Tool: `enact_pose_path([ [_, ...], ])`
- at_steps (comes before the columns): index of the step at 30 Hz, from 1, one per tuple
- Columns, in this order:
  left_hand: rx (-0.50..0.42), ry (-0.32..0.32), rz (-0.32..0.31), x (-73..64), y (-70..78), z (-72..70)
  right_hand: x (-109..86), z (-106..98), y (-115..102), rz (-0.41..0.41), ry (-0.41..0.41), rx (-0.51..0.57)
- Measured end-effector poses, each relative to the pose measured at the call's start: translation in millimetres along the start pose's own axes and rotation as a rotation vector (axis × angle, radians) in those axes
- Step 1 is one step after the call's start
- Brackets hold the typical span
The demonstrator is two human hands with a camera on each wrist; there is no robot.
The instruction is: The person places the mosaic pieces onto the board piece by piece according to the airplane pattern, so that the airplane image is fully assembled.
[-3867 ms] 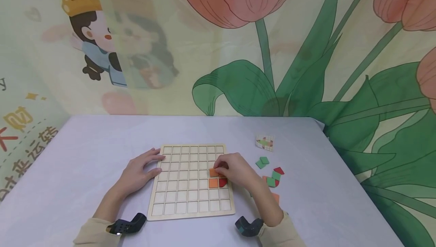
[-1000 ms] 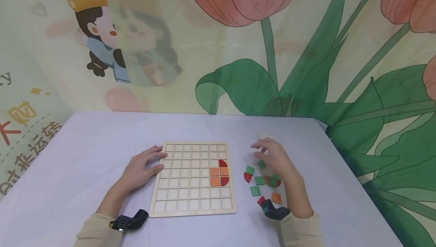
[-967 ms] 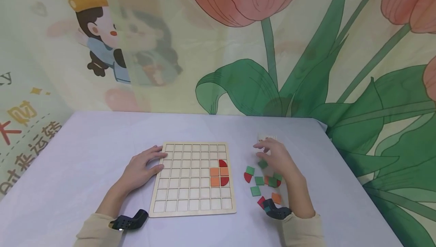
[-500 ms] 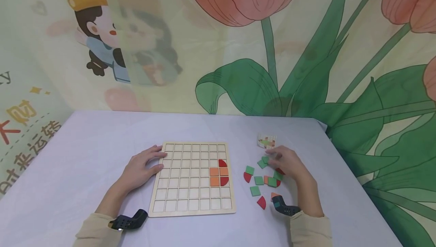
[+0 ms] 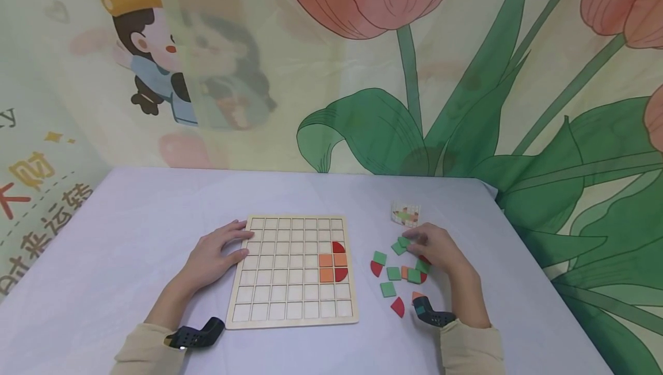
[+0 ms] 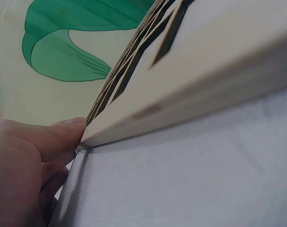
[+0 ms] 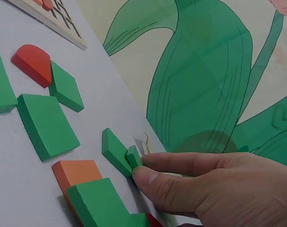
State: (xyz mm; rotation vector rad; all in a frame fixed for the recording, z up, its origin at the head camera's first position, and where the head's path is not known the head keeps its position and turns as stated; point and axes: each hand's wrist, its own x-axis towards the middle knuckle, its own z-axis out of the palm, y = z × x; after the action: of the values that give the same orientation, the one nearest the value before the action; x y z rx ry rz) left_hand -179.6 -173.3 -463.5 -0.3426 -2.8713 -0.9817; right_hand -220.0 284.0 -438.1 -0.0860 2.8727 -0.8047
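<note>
A wooden grid board (image 5: 292,274) lies on the table, with orange square tiles (image 5: 326,260) and red quarter-round tiles (image 5: 340,275) set in cells at its right side. My left hand (image 5: 209,257) rests against the board's left edge, index finger and thumb spread apart; the left wrist view shows it touching the rim (image 6: 191,90). To the right of the board, my right hand (image 5: 437,247) pinches a green square tile (image 7: 133,157) between thumb and forefinger. That tile leans against another green tile (image 7: 116,152). The other fingers are partly hidden.
Loose green tiles (image 5: 387,290), red tiles (image 5: 397,307) and an orange tile (image 5: 404,272) lie scattered right of the board, some overlapping. A small printed pattern card (image 5: 406,214) lies behind them. White cloth (image 5: 176,202) covers the table, before a patterned backdrop.
My right hand has left the board, passed over the card, then come down to the green tiles, where it pinches one. A red tile now shows above the orange ones. The left hand stays.
</note>
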Motion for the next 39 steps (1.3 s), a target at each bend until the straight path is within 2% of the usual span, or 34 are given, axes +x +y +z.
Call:
enact_pose_path([
  [14, -0.010, -0.012, -0.015, 0.4, 0.9, -1.6, 2.1, 1.2, 0.3, 0.013, 0.009, -0.016],
  [22, -0.013, -0.017, -0.018, 0.9, 0.3, -1.4, 1.3, -0.1, -3.7, 0.052, 0.018, 0.000],
  [34, -0.018, -0.018, -0.021, 1.1, 0.0, -0.3, 7.1, 6.4, -24.4, 0.019, 0.049, 0.024],
  [39, -0.010, -0.019, -0.024, 1.0, 0.6, -0.4, 9.1, 11.5, -36.3, -0.028, 0.058, 0.003],
])
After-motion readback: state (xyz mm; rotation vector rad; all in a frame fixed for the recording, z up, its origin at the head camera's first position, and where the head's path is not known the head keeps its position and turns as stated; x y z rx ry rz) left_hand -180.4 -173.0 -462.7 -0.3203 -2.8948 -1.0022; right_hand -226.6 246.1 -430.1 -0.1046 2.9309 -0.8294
